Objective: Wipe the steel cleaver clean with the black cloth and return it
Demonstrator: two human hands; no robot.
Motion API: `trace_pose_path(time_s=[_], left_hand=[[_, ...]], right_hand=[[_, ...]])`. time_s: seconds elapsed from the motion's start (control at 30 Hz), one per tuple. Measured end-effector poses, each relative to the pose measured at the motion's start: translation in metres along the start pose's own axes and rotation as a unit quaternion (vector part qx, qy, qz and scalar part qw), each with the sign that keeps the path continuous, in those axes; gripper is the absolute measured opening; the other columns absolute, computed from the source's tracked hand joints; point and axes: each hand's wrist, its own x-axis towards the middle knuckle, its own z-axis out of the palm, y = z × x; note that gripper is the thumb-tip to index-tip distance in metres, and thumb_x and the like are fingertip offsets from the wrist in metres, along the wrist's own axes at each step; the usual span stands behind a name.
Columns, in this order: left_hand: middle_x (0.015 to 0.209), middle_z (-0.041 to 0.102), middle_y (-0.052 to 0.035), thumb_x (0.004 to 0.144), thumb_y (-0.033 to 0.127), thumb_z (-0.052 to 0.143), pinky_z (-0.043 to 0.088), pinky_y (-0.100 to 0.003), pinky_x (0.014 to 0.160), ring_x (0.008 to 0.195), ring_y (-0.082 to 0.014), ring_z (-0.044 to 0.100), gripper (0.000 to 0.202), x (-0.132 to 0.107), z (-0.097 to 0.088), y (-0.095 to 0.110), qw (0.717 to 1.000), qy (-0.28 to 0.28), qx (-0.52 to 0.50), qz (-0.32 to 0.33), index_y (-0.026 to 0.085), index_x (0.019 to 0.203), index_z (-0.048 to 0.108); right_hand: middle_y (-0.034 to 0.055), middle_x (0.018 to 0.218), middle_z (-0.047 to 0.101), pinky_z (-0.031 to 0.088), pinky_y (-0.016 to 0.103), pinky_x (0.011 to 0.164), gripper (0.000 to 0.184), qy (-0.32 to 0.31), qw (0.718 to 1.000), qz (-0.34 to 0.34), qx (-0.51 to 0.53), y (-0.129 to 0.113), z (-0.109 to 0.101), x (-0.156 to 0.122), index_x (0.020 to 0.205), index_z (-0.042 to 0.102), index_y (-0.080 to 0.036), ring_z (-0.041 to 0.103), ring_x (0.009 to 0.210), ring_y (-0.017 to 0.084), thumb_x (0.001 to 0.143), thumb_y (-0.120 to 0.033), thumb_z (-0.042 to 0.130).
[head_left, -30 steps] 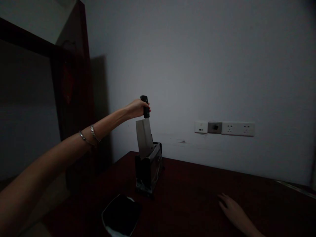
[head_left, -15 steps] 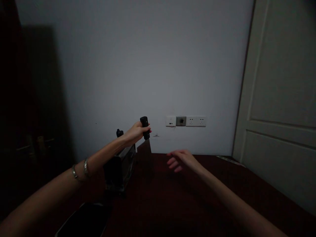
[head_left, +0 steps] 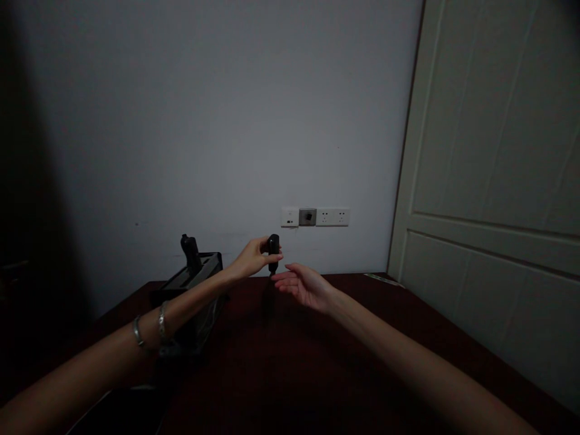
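Note:
My left hand (head_left: 254, 256) is closed around the black handle of a kitchen knife (head_left: 273, 246), which stands upright in the air with its handle on top. Below the handle the blade points down, seen nearly edge-on and hard to make out in the dark. Just to the right, my right hand (head_left: 306, 286) is open, palm turned up and fingers stretched toward the blade; whether they touch it I cannot tell. Behind my left forearm stands a dark knife block (head_left: 209, 266) with another black handle (head_left: 191, 252) sticking out of its top.
A dark red table (head_left: 290, 350) runs back to a pale wall with a row of sockets (head_left: 316, 217). To the right stands a light panelled door (head_left: 480, 241). A dark flat item (head_left: 122, 414) lies at the lower left, and a thin strip (head_left: 384, 280) lies near the back edge.
The knife has turned so its wide blade now shows nearly edge-on. My right hand has moved left to the knife and turned palm up. The view has shifted rightward.

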Motion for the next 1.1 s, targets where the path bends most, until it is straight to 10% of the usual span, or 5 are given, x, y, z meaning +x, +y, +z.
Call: trace_pose_path(time_s=[0.43, 0.7, 1.1], left_hand=[[0.084, 0.055, -0.0027, 0.068, 0.024, 0.067, 0.042, -0.032, 0.075, 0.08, -0.0153, 0.051, 0.022, -0.018, 0.019, 0.001, 0.989, 0.012, 0.124, 0.079, 0.014, 0.085, 0.057], [0.079, 0.05, -0.002, 0.073, 0.026, 0.063, 0.037, -0.029, 0.069, 0.077, -0.0163, 0.047, 0.015, -0.035, 0.029, 0.008, 0.963, -0.006, 0.215, 0.162, 0.015, 0.079, 0.056], [0.088, 0.062, -0.0077, 0.081, 0.012, 0.043, 0.031, -0.032, 0.07, 0.08, -0.0186, 0.051, 0.024, -0.067, 0.039, -0.016, 0.845, 0.007, 0.408, 0.345, 0.016, 0.101, 0.056]], right_hand=[[0.0123, 0.06, 0.066, 0.043, 0.013, 0.035, 0.04, 0.052, 0.995, -0.003, 0.079, 0.014, -0.001, 0.002, 0.091, 0.052, -0.002, 0.057, 0.04, 0.01, 0.092, -0.031, 0.024], [0.0104, 0.057, 0.062, 0.053, 0.03, 0.06, 0.036, 0.101, 0.99, -0.018, 0.092, 0.031, -0.001, 0.002, 0.078, 0.046, -0.012, 0.064, 0.055, 0.017, 0.092, -0.038, 0.026], [0.001, 0.044, 0.054, 0.042, 0.018, 0.043, 0.05, 0.053, 0.983, -0.017, 0.177, 0.033, -0.004, 0.0, 0.066, 0.051, -0.012, 0.051, 0.038, 0.008, 0.092, -0.045, 0.024]])
